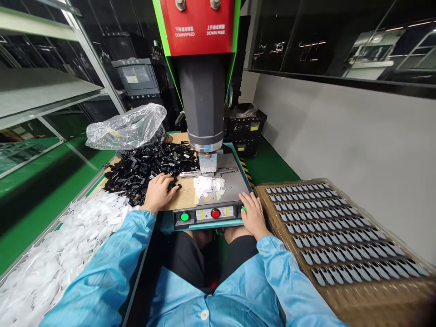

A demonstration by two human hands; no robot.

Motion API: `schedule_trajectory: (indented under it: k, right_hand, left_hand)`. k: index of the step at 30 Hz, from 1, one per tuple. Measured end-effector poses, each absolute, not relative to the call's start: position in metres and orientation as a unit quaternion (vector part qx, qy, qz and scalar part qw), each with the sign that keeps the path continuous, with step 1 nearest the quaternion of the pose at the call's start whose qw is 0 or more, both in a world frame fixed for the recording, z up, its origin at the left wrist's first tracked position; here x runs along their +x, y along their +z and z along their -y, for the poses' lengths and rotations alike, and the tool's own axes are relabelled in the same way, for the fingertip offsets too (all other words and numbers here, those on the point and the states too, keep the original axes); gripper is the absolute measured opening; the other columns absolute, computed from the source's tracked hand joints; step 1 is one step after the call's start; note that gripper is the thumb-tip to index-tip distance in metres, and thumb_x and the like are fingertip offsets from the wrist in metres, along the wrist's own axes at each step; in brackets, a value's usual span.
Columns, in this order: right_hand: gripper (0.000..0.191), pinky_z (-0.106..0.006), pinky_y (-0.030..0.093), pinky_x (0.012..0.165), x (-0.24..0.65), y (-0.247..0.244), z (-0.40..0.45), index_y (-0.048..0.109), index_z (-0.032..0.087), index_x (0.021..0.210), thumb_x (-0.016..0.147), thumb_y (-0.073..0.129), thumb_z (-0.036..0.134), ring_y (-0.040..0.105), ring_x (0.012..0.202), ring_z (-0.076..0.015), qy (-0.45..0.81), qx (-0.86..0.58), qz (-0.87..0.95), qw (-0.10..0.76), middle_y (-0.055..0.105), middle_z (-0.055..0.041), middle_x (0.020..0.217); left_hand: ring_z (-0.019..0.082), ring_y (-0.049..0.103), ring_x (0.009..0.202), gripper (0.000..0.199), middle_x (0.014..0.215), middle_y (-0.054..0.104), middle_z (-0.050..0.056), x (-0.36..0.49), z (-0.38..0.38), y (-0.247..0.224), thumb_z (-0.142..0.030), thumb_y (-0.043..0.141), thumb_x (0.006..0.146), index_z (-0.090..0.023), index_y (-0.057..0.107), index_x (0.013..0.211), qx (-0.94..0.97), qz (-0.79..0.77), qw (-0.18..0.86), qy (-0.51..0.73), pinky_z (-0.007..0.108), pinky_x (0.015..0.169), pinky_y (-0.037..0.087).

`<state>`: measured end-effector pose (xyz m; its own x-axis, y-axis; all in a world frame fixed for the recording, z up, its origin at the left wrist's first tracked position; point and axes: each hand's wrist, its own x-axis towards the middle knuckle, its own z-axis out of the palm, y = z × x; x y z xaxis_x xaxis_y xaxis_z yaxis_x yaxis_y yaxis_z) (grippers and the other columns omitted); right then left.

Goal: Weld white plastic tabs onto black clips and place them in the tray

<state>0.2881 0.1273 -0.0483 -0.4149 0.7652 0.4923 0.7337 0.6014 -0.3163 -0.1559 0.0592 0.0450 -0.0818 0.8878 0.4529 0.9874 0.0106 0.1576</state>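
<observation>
Hand L (158, 192) by blk pcs (150, 163), hand R (253, 212) at btn (243, 209)

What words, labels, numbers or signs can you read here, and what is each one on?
"下降速度調整 DOWNSPEED": left side of the machine's red top.
"上升速度調整 DOWN RISE": right side of it.
Red warning triangle: sticker beside the red button; its words are too small to read.
Grey bin label and yellow labels on the black crates: too small or blurred.
Marks on the cardboard: too faint.
</observation>
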Motion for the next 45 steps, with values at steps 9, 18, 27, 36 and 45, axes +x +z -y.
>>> schedule_trajectory:
  k: [9,18,27,36,45]
  right_hand:
    - [0.053,-0.051,0.047,0.12,0.2,0.013,-0.206,0.059,0.021,0.149,0.096,0.058,0.027,0.056,0.139,-0.032,0.113,-0.448,0.81,0.361,0.069,-0.0119,0.143]
    - [0.047,-0.046,0.054,0.102,0.117,0.022,-0.262,0.059,0.02,0.133,0.09,0.073,0.03,0.064,0.117,-0.0326,0.19,-0.494,0.793,0.302,0.074,-0.0138,0.122]
    - [0.019,-0.032,0.053,0.075,0.102,0.029,-0.274,0.07,0.02,0.105,0.086,0.071,0.025,0.068,0.08,-0.0235,0.28,-0.516,0.748,0.309,0.071,-0.0027,0.083]
    - [0.036,-0.04,0.062,0.097,0.133,0.017,-0.199,0.069,0.02,0.124,0.089,0.064,0.026,0.075,0.107,-0.024,0.461,-0.414,0.613,0.49,0.078,-0.0112,0.12]
    - [0.036,-0.042,0.061,0.108,0.175,0.015,-0.036,0.067,0.024,0.13,0.095,0.068,0.027,0.071,0.126,-0.0247,0.555,-0.326,0.577,0.503,0.072,-0.0109,0.137]
  left_hand:
    - [0.032,0.063,0.13,0.049,0.14,0.068,0.018,-0.096,-0.139,0.044,-0.044,0.069,0.098,-0.016,0.065,0.138,-0.629,0.679,-0.079,-0.37,0.048,0.115,0.048]
    - [0.022,0.072,0.098,0.063,0.122,0.075,0.013,-0.05,-0.203,0.044,-0.019,0.081,0.086,-0.015,0.056,0.144,-0.556,0.666,-0.233,-0.439,0.036,0.093,0.057]
    - [0.022,0.07,0.085,0.026,0.09,0.078,0.005,-0.061,-0.217,0.04,-0.03,0.084,0.081,-0.018,0.078,0.104,-0.588,0.625,-0.271,-0.436,0.035,0.089,0.058]
    - [0.024,0.074,0.101,0.059,0.116,0.078,0.015,-0.032,-0.135,0.023,-0.057,0.073,0.091,-0.014,0.07,0.132,-0.445,0.549,-0.4,-0.584,0.039,0.094,0.061]
    - [0.022,0.076,0.104,0.047,0.115,0.079,0.01,0.024,0.018,0.02,-0.042,0.09,0.084,-0.02,0.07,0.12,-0.353,0.433,-0.537,-0.632,0.036,0.097,0.06]
